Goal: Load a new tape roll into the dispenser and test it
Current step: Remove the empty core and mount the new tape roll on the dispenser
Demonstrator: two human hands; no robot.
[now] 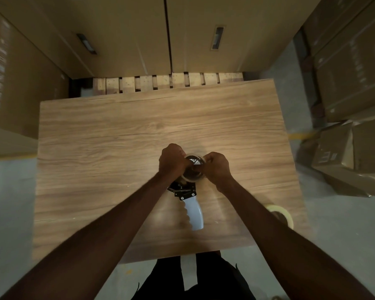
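Observation:
A tape dispenser (193,210) with a white handle and black metal frame lies on the wooden table (117,126), handle pointing toward me. A clear tape roll (193,178) sits on its hub at the far end. My left hand (171,162) grips the roll's left side. My right hand (217,167) holds the right side, fingers pinched at the roll's rim. A second tape roll (284,214) lies at the table's right edge, partly hidden by my right forearm.
Tall cardboard boxes (121,33) stand on a wooden pallet (165,82) just beyond the table. More cartons (351,72) are stacked at right and left. Grey floor shows on both sides. A strip of tape (189,273) hangs from the table's near edge.

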